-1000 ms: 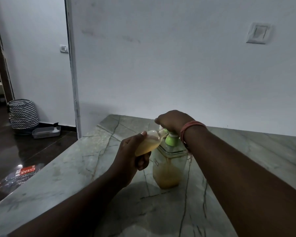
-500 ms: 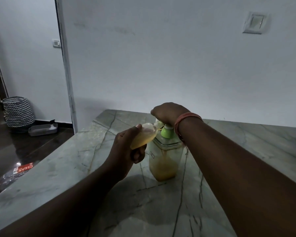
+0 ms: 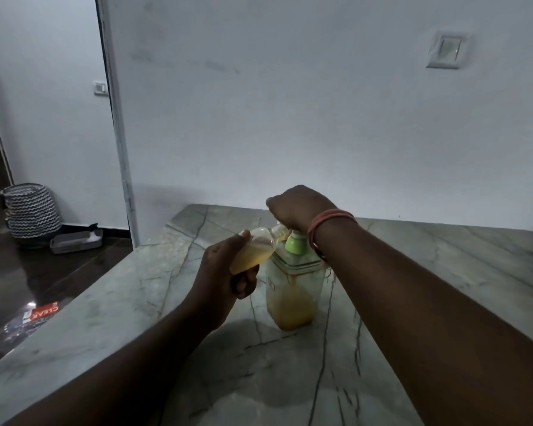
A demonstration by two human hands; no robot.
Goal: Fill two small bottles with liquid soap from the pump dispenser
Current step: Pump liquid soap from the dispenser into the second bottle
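Above the middle of the grey veined stone desk (image 3: 443, 272), the left hand (image 3: 225, 278) is wrapped around a small clear plastic bottle (image 3: 254, 252), partly filled with amber liquid soap and tilted with its mouth against the spout. The right hand (image 3: 299, 206), a reddish thread band (image 3: 326, 222) at its wrist, lies fingers curled down on the head of the clear square pump dispenser (image 3: 293, 290) with a green collar, which stands upright on the desk, amber soap in its lower half. Behind rises a white wall with a white switch plate (image 3: 447, 50). Far left, on the dark floor, stand a zigzag-patterned basket (image 3: 31, 210) and a grey tray (image 3: 76, 241).
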